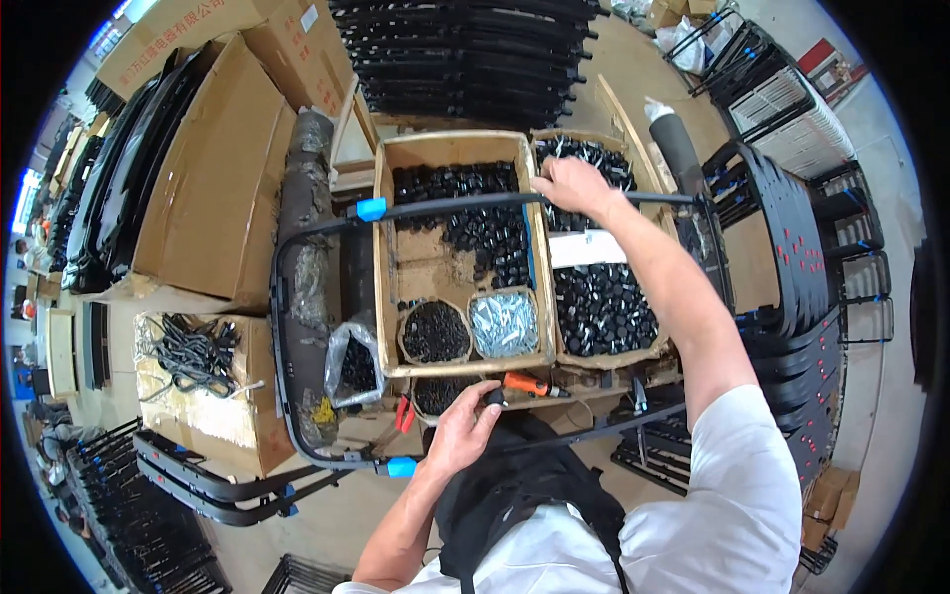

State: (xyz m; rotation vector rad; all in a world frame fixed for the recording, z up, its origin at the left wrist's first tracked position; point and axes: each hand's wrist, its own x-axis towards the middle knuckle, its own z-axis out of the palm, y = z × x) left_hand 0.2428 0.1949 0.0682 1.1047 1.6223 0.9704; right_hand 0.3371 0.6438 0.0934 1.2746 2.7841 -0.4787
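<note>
A large black tubular frame (280, 337) with blue tape lies across the parts boxes in front of me. My left hand (461, 433) is at the near side, its thumb and fingers closed on a small black round part (495, 397). My right hand (578, 185) reaches to the far bar of the frame, above the far right box (542, 136) of black parts. Its fingers are curled together at the bar, and what they hold is hidden. An orange-and-black screwdriver-like tool (529, 384) lies just right of my left hand.
A wooden-sided box (383, 257) holds black caps, with tubs of dark screws (435, 332) and silver screws (503, 325). Black round caps (604, 309) fill the near right box. Red-handled pliers (404, 413) lie nearby. Stacked black frames (782, 238) stand right; cartons (213, 178) stand left.
</note>
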